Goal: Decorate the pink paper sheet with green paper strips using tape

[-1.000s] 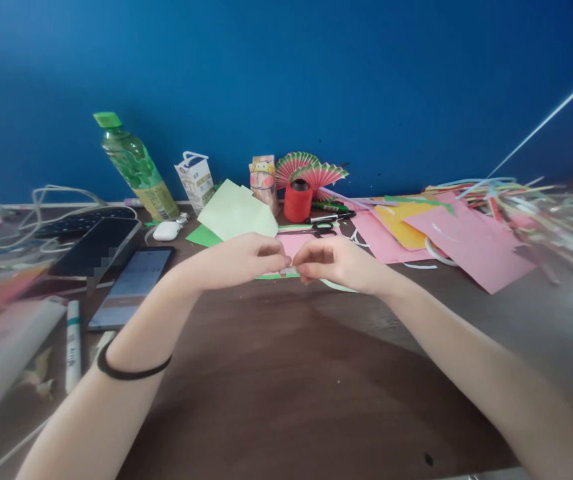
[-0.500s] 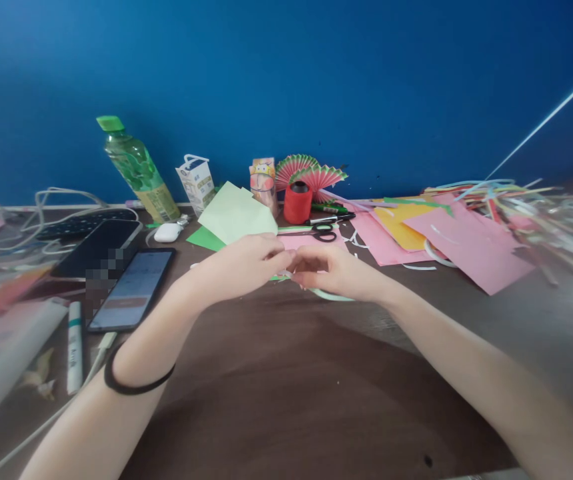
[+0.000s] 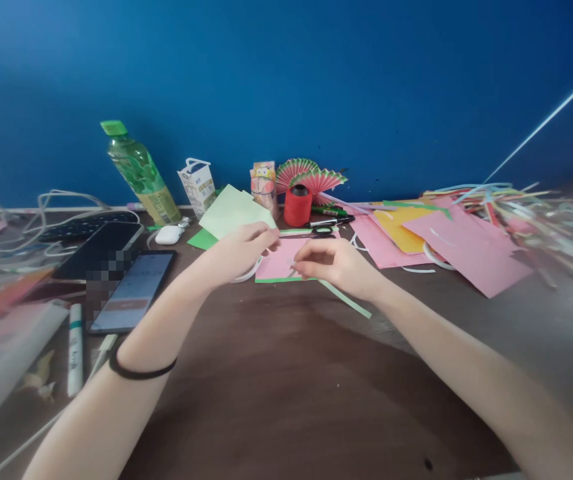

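Over a pink sheet of paper [image 3: 280, 261] with a green edge, my left hand [image 3: 236, 252] hovers at its left side with fingers curled together. A curved white paper strip [image 3: 250, 272] shows below that hand; whether the fingers hold it is hidden. My right hand [image 3: 335, 265] is closed in a pinch above the sheet's right part, a small pale bit at its fingertips. From beneath this hand a pale green paper strip [image 3: 347, 300] slants down onto the table. Black-handled scissors [image 3: 323, 231] lie just behind the sheet.
Pale green paper [image 3: 236, 208], a red spool [image 3: 297, 205] and folded paper fans [image 3: 319, 179] stand at the back. Pink sheets [image 3: 466, 247] and a heap of strips [image 3: 506, 200] lie right. Left are a phone [image 3: 134, 293], a marker [image 3: 75, 350] and a green bottle [image 3: 141, 175].
My hands have drawn apart from touching, uncovering the pink sheet between them. The pale green strip now stretches farther down and right, and the white strip has come into sight by my left hand.
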`<state>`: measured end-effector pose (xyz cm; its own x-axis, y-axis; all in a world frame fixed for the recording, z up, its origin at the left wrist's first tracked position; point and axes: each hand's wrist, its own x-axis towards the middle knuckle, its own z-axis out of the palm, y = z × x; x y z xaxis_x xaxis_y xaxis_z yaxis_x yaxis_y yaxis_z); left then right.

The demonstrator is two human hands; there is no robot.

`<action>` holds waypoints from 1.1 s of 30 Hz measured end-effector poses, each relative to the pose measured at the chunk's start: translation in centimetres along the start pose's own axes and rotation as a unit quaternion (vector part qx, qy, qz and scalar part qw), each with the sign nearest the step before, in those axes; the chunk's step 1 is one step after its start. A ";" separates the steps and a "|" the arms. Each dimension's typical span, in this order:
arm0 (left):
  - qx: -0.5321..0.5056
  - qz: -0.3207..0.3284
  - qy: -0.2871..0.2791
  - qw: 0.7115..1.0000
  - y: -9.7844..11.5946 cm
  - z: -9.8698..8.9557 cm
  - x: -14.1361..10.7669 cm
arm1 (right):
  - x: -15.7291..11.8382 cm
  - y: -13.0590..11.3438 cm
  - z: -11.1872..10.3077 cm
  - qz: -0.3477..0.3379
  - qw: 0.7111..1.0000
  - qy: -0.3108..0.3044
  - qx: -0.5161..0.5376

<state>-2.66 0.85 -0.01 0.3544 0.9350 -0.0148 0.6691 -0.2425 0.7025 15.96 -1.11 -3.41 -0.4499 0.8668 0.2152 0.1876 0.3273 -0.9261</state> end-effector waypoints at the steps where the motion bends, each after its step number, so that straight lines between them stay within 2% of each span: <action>1: 0.003 -0.005 0.001 1.000 -0.1 -0.1 0.1 | 0.0 0.2 -0.1 0.001 1.000 0.010 0.011; 2: 0.001 -0.010 -0.016 1.000 -0.2 -0.1 0.1 | 0.1 0.4 -0.2 -0.001 1.000 0.022 0.020; 5: -0.057 -0.010 -0.135 0.989 -0.3 0.0 0.1 | 0.2 0.9 -0.5 -0.020 0.997 0.064 0.023; 7: -0.123 -0.002 -0.175 0.977 -0.3 0.2 0.1 | 0.3 1.1 -0.6 -0.044 0.995 0.084 0.011; 10: -0.248 0.005 -0.138 0.959 -0.3 0.9 0.1 | 0.3 1.3 -0.7 -0.096 0.991 0.094 -0.018; 12: -0.332 0.005 -0.114 0.936 -0.2 1.4 0.1 | 0.3 1.4 -0.8 -0.124 0.987 0.100 -0.036; 14: -0.394 -0.005 -0.113 0.912 -0.1 1.7 0.1 | 0.3 1.4 -0.8 -0.141 0.982 0.113 -0.052; 20: -0.477 -0.040 -0.103 0.872 0.1 2.3 0.0 | 0.1 1.4 -0.9 -0.213 0.961 0.139 -0.110; 23: -0.503 -0.057 -0.109 0.855 0.0 2.4 0.0 | 0.1 1.4 -0.9 -0.226 0.955 0.156 -0.115; 27: -0.513 -0.075 -0.108 0.848 -0.1 2.4 0.1 | 0.0 1.5 -0.8 -0.218 0.960 0.151 -0.094; 33: -0.492 -0.070 -0.099 0.862 0.2 2.5 -0.1 | 0.0 1.2 -1.1 -0.169 0.980 0.091 -0.059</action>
<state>-0.90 0.09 -1.69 0.4849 0.8512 -0.2006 -0.1289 0.2964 0.9463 17.15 -0.27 -4.13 -0.3429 0.7504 0.5650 0.1595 0.6393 -0.7523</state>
